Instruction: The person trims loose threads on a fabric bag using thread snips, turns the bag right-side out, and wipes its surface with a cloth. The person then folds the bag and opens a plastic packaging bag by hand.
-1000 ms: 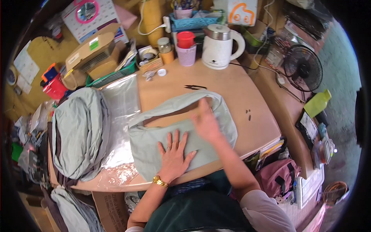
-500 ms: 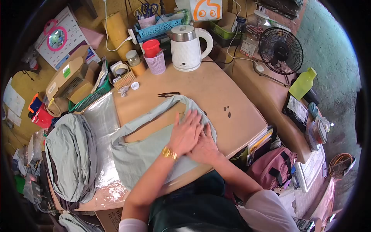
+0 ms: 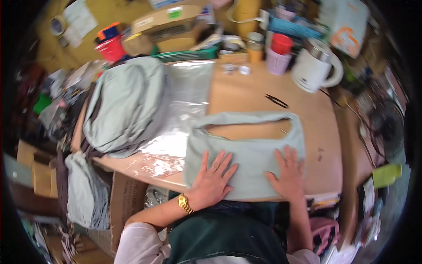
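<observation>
A pale grey-green fabric shoulder bag [image 3: 252,163] lies flat at the front of the table, its handle arching toward the back around a wide opening. My left hand [image 3: 214,181], with a gold watch [image 3: 185,203] on its wrist, rests palm down on the left part of the bag, fingers spread. On the right part, my right hand [image 3: 288,173] also presses flat with its fingers apart. Neither hand holds anything. Beyond the handle lies a small pair of dark thread snips [image 3: 277,100].
Left of the bag is clear plastic sheeting [image 3: 184,105], beside a heap of similar grey-green fabric [image 3: 127,103]. A white kettle [image 3: 311,68], a lilac cup [image 3: 278,61] and a jar [image 3: 255,47] stand at the back. A fan [image 3: 386,127] is at the right.
My hands, together on the bag's right side before, are now apart and flat on either side. The view has turned left, and the bag lies straighter to me.
</observation>
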A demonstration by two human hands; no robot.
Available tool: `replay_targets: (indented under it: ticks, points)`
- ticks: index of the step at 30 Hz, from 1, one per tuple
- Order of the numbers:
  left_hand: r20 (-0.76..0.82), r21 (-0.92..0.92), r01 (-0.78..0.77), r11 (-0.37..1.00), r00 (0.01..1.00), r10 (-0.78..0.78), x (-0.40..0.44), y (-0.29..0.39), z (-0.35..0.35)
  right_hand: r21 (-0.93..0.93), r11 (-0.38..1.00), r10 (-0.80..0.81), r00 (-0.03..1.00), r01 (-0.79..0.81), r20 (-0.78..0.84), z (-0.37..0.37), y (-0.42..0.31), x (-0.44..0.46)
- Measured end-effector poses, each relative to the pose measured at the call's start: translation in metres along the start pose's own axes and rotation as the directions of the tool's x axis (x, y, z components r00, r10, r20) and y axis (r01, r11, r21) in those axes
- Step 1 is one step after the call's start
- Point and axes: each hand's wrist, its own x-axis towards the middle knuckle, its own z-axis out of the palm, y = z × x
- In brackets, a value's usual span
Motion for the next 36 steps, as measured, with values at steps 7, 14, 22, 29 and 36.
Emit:
replay_targets:
  ticks: [7, 14, 22, 29, 36]
  points:
    - [-0.007, -0.139, 0.066, 0.988, 0.998, -0.067, -0.04, -0.014, 0.041, 0.534, 0.733, -0.57, 0.809, 0.421, 0.145, 0.014, -0.111, 0.059]
    - [-0.165, -0.282, -0.083, 0.956, 0.986, 0.037, -0.039, -0.042, 0.04, 0.27, 0.747, -0.649, 0.756, 0.608, 0.092, 0.076, -0.169, 0.116]
    - [-0.428, -0.064, 0.355, 0.933, 0.835, -0.347, -0.124, -0.162, 0.003, 0.105, 0.933, -0.36, 0.89, 0.344, 0.279, 0.04, -0.171, 0.144]
    - [-0.76, -0.23, 0.291, 0.929, 0.543, -0.358, -0.105, -0.152, -0.038, 0.199, 0.608, -0.636, 0.621, 0.769, -0.458, 0.043, -0.292, 0.117]
    - [-0.411, -0.507, 0.179, 0.843, 0.81, -0.419, -0.08, -0.152, 0.02, 0.17, 0.575, -0.615, 0.56, 0.8, -0.556, 0.009, -0.295, 0.13]
